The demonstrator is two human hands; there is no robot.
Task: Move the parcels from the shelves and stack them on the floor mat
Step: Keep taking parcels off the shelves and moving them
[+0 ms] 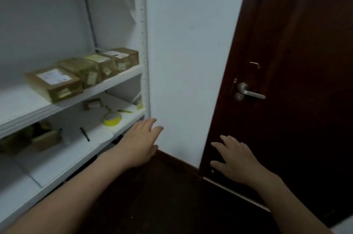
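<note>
My left hand [141, 144] and right hand [235, 161] hover empty, fingers spread, right of the white shelving unit [114, 83] bearing brown cardboard parcels [89, 70].

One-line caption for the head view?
Left hand and right hand, both open and empty, extend forward beside a white shelf holding a row of cardboard parcels.

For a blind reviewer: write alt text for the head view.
The left hand and right hand reach forward, open and empty, beside white shelves. A row of brown parcels sits on one shelf; a yellow tape roll lies lower down.
</note>
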